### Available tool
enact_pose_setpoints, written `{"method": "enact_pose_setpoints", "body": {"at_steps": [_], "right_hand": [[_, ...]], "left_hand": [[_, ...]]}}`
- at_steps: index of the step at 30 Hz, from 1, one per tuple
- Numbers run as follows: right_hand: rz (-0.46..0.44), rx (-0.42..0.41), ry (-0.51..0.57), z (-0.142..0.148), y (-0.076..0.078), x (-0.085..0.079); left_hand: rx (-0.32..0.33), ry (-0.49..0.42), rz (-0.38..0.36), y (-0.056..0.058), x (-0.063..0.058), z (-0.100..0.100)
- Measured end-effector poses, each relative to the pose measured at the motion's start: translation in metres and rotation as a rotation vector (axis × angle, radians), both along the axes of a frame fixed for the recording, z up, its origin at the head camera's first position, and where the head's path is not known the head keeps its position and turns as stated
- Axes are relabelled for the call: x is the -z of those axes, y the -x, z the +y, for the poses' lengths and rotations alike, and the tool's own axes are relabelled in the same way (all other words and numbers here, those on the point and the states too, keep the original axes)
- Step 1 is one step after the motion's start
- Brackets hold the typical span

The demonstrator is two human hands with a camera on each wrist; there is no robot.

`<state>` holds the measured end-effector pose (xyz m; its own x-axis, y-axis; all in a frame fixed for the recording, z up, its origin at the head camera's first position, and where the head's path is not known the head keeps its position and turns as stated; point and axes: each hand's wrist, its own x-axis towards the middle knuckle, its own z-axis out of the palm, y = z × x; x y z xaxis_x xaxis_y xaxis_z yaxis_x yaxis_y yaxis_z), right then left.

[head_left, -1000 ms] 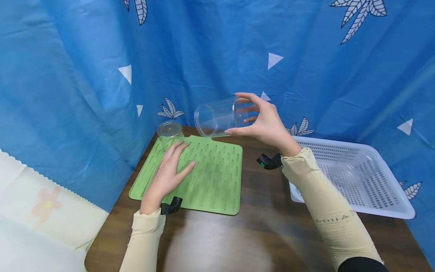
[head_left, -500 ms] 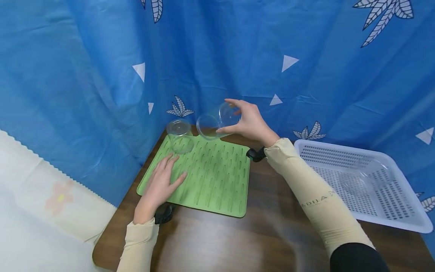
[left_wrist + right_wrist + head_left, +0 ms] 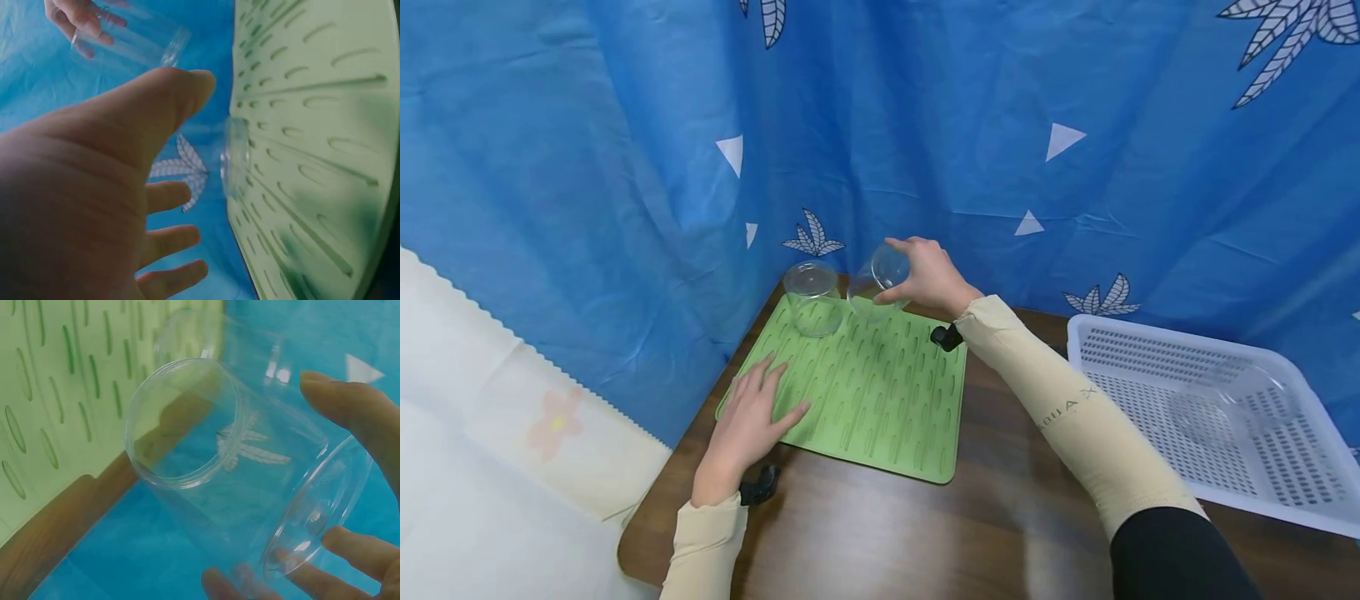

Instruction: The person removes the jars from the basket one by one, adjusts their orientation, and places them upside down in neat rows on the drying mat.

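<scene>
My right hand (image 3: 928,273) grips a clear plastic jar (image 3: 867,293) near its base, thumb on one side and fingers on the other. The jar is tilted, its round mouth (image 3: 181,422) pointing down toward the back of a green ribbed mat (image 3: 865,408). A second clear jar (image 3: 813,302) stands upside down on the mat's back left part, close beside the held one. My left hand (image 3: 748,423) hovers over the mat's left edge with fingers spread, holding nothing. In the left wrist view, the standing jar (image 3: 235,156) shows beyond the left thumb.
A white perforated basket (image 3: 1120,333) stands on the right of the brown wooden table (image 3: 880,533), with another clear jar (image 3: 1232,404) lying in it. A blue curtain (image 3: 925,108) hangs right behind the table. White cloth (image 3: 490,467) borders it on the left.
My right hand has brought its jar left and down over the mat, turning the mouth further downward. The left hand has drawn back from the standing jar. The head view has shifted right.
</scene>
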<state>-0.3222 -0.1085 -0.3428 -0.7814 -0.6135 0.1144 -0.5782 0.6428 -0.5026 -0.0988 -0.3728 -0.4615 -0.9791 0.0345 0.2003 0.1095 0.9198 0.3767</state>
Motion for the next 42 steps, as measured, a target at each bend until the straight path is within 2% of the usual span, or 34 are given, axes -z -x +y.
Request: {"method": "enact_pose_setpoints", "body": {"at_steps": [6, 11, 15, 22, 27, 35, 42], "right_hand": [[-0.008, 0.020, -0.033, -0.013, 0.006, 0.013], [-0.074, 0.035, -0.048, -0.024, 0.008, 0.022], [-0.071, 0.037, -0.087, -0.030, 0.010, 0.028], [-0.047, 0.027, -0.165, -0.037, 0.010, 0.033], [-0.054, 0.035, -0.158, -0.041, 0.010, 0.038], [-0.054, 0.026, -0.181, -0.045, 0.011, 0.045], [-0.068, 0.021, -0.223, -0.053, 0.010, 0.042]], "left_hand": [[-0.039, 0.022, -0.009, -0.004, 0.006, -0.007], [-0.060, 0.029, -0.011, -0.008, 0.013, -0.012], [-0.071, 0.038, -0.026, -0.011, 0.020, -0.014], [-0.090, 0.034, -0.019, -0.015, 0.029, -0.017], [-0.108, 0.037, -0.039, -0.018, 0.034, -0.019], [-0.106, 0.043, -0.037, -0.016, 0.039, -0.019], [-0.093, 0.039, -0.046, -0.014, 0.042, -0.021]]}}
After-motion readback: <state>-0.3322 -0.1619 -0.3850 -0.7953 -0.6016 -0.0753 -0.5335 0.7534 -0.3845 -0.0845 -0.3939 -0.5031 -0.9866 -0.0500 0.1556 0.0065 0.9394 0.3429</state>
